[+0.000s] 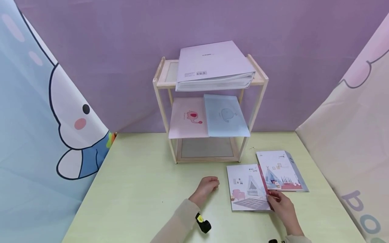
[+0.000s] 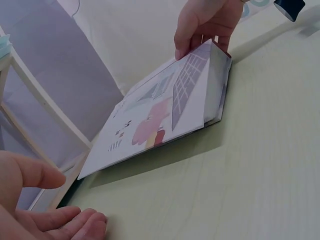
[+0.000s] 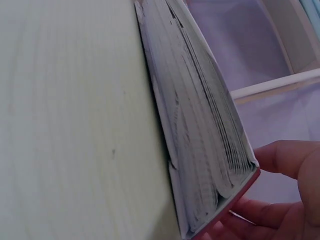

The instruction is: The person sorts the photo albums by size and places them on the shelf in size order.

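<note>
Right hand (image 1: 283, 206) is pinching the red-spined album (image 1: 247, 189) at its spine, thumb on the cover edge and fingers curling round the red side. Left hand (image 1: 205, 189) is lying over the table (image 1: 130, 189), left of the album and apart from it, fingers loosely bending, thumb standing away from them, holding nothing. Album is sitting in front of the wooden rack (image 1: 170, 72), tent-print cover facing up; left wrist view is showing a shadow under its edge, but cannot tell how far it is lifting. Second tent-print album (image 1: 281, 170) is lying just beyond the spine, to the right. Thick white binder (image 1: 212, 64) is resting on the rack's top; pink elephant folder (image 1: 186, 126) and blue whale folder (image 1: 228, 114) are lying side by side on the middle shelf.
</note>
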Tool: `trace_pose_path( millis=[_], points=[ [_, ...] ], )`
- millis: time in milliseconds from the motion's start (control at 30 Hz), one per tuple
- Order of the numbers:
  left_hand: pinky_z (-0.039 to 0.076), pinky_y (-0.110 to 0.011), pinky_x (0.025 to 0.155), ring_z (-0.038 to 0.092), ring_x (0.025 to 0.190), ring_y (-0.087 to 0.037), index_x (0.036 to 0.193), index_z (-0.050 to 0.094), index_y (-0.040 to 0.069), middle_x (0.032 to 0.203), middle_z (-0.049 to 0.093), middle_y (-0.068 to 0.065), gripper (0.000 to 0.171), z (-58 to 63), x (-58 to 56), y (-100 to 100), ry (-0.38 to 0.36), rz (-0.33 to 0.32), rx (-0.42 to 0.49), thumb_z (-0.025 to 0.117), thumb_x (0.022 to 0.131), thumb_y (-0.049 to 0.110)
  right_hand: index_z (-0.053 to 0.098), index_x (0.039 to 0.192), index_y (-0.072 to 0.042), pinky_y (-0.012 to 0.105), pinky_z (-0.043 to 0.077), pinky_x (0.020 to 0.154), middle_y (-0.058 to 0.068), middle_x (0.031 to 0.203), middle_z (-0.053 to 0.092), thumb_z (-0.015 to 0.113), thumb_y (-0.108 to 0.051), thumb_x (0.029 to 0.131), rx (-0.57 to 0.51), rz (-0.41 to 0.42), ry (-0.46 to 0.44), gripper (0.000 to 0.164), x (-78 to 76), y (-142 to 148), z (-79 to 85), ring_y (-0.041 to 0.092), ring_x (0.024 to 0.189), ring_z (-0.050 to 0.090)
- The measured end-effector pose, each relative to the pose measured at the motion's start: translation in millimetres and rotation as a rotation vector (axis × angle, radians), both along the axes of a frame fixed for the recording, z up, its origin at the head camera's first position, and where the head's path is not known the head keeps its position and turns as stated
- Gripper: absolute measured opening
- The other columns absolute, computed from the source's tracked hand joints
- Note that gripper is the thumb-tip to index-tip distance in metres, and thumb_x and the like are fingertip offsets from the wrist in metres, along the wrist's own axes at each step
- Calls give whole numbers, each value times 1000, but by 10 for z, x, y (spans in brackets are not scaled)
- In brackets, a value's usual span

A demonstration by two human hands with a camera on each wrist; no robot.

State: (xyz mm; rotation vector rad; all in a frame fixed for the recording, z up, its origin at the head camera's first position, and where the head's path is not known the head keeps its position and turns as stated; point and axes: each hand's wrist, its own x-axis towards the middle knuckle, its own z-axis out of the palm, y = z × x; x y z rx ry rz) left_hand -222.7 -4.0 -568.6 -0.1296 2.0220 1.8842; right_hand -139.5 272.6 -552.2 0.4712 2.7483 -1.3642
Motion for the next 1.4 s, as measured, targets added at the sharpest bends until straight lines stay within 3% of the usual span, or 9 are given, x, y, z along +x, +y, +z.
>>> trace_pose_path(
  millis=[167, 400, 667, 833, 1067, 1233, 1400],
  points=[
    [52, -35, 82, 61, 93, -20, 119, 56, -12, 112, 63, -20, 36, 8, 45, 43, 1, 18, 4, 60, 87, 5, 55, 119, 11, 39, 52, 80, 30, 114, 60, 58, -25, 92, 65, 4, -40, 45, -19, 16, 49, 40, 102, 59],
    [54, -32, 77, 64, 83, -18, 115, 57, -14, 103, 66, -18, 34, 53, 108, 132, -63, 34, 41, 61, 84, 0, 50, 122, 14, 50, 45, 87, 33, 119, 54, 58, -34, 91, 57, 6, -118, 57, -57, 29, 74, 44, 107, 52],
    [55, -29, 71, 65, 73, -14, 110, 60, -14, 91, 69, -17, 30, 44, 136, 248, -82, 25, 36, 62, 82, -2, 50, 123, 13, 42, 49, 82, 32, 122, 53, 61, -35, 90, -7, -12, -146, 60, -64, 42, 62, 39, 105, 53],
    [55, -27, 68, 63, 68, -11, 106, 62, -11, 84, 69, -14, 26, 41, 149, 292, -89, 9, 29, 62, 82, -1, 50, 123, 13, 43, 48, 83, 33, 122, 53, 60, -34, 90, -7, -14, -147, 59, -69, 41, 75, 39, 105, 53],
    [55, -24, 64, 59, 60, -8, 97, 66, -7, 78, 68, -14, 15, -10, 161, 342, -171, 2, 89, 62, 83, -3, 53, 121, 12, 36, 50, 76, 31, 119, 54, 61, -34, 89, -21, -18, -150, 56, -91, 30, 80, 34, 99, 55],
    [56, -27, 69, 61, 63, -10, 104, 63, -10, 79, 67, -12, 19, -45, 173, 376, -173, -28, 88, 60, 87, -2, 55, 119, 10, 25, 48, 68, 29, 115, 57, 62, -30, 88, -42, -22, -137, 51, -99, 9, 67, 30, 96, 56],
    [56, -28, 70, 60, 64, -11, 103, 64, -10, 81, 66, -12, 17, -78, 188, 404, -179, -20, 79, 60, 87, -5, 54, 120, 10, 24, 47, 66, 30, 116, 56, 63, -32, 88, -46, -42, -152, 54, -122, -23, 61, 31, 95, 56]
  ],
)
